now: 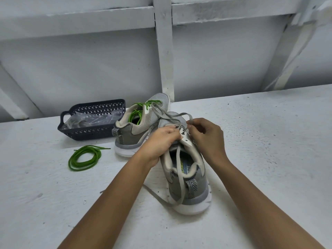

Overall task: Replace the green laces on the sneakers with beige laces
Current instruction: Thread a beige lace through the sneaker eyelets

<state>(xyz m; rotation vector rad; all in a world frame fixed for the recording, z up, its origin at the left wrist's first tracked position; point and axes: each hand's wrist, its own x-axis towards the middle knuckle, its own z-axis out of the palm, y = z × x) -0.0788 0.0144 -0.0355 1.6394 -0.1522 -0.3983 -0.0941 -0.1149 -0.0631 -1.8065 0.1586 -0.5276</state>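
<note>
Lace: your beige lace [156,194] looks soft, flat and floppy, so grip near its tip.
Place: it is part-threaded through the near sneaker [190,191], which lies between your wrists.
Hands: your left hand [159,141] pinches the eyelet edge, and your right hand [206,137] pinches the lace.
Surface: a rough white-painted bench [260,159] in front of a boarded wall.

Soft, even light – faint shadows, sharp focus, wide-angle bending at edges.
</note>
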